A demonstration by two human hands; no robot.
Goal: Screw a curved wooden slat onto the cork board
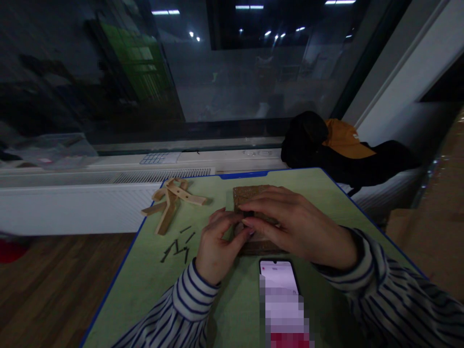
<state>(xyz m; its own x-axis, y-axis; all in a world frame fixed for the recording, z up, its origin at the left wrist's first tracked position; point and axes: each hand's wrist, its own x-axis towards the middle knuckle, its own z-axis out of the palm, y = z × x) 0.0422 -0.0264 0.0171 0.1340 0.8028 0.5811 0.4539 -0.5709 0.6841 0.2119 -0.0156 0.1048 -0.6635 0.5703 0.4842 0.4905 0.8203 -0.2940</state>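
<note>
Both my hands meet over a brown, shiny-surfaced rectangular block (243,193) lying on the green tabletop (145,280). My left hand (216,245) rests at the block's left side, thumb and fingers pinched together. From the right, my right hand (295,220) reaches across the block with its fingertips closed against those of the left. A small dark thing (248,214) shows between the fingertips, mostly covered, and its kind cannot be made out. To the left of my left hand lie several dark screws (177,247), loosely scattered.
Curved and straight wooden pieces (172,198), some with holes, are heaped at the table's back left. A lit phone (279,280) lies in front of the block. Behind are a radiator (90,203), a window sill, dark clothing (384,159) and an orange cap (346,137).
</note>
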